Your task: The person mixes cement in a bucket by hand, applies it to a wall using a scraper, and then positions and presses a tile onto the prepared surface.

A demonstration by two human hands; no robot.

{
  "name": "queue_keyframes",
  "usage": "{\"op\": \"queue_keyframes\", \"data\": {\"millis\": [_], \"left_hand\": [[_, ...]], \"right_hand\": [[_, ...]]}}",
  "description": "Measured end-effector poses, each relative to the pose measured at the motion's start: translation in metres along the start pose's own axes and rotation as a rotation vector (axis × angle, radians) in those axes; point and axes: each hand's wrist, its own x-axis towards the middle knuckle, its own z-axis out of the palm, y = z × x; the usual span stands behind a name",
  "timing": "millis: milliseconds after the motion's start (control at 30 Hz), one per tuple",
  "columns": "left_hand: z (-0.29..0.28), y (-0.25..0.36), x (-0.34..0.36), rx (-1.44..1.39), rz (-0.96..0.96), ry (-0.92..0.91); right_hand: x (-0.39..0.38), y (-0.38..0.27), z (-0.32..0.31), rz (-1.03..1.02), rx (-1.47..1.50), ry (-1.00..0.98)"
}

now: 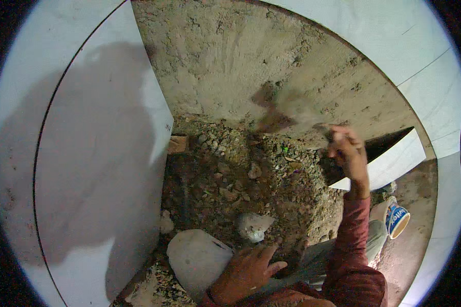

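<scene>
Trowel (pixel 281 110) blurred, gripped by right hand (pixel 347 151) fingers; left hand (pixel 246 273) spread on rubble (pixel 241 174)

1. A small round tub (pixel 396 219) lies tipped on its side on the dusty floor at the right, near the person's trouser leg. Its wall carries a blue and white printed label, with an orange-yellow rim around the open mouth.
2. No signs or screens are in view.
</scene>
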Motion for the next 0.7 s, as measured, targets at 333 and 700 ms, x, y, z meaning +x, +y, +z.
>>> {"op": "queue_keyframes", "data": {"millis": [333, 700], "left_hand": [[0.004, 0.022, 0.002, 0.069, 0.027, 0.053], [-0.002, 0.018, 0.011, -0.076, -0.311, -0.298]], "right_hand": [[0.029, -0.094, 0.034, -0.198, 0.176, 0.174], [0.008, -0.092, -0.006, -0.131, -0.090, 0.244]]}}
